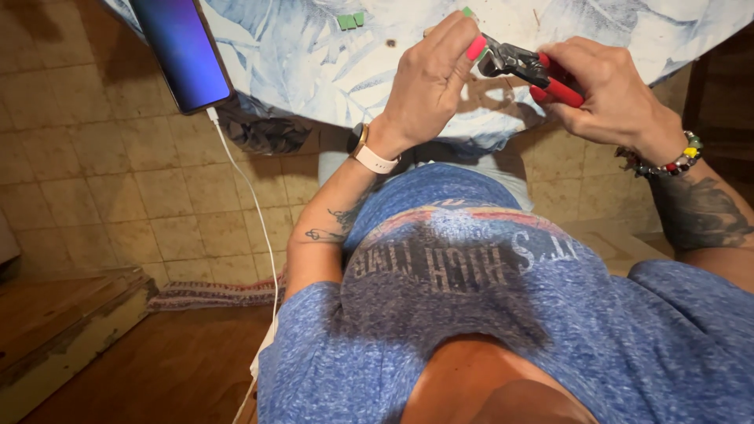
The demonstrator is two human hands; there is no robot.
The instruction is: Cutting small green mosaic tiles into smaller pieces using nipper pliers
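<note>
Pliers [522, 67] gripped between raised hands [428, 78].

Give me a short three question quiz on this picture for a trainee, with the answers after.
1. True or false: the right hand holds red-handled pliers.
2. What lies at the table's edge, plugged into a white cable? A) a phone B) a mug C) a book
3. What does the left hand pinch at the pliers' tip?

Key
1. True.
2. A, the phone.
3. A small green piece, partly hidden by the fingers; more green pieces lie on the leaf-print tablecloth.
</note>
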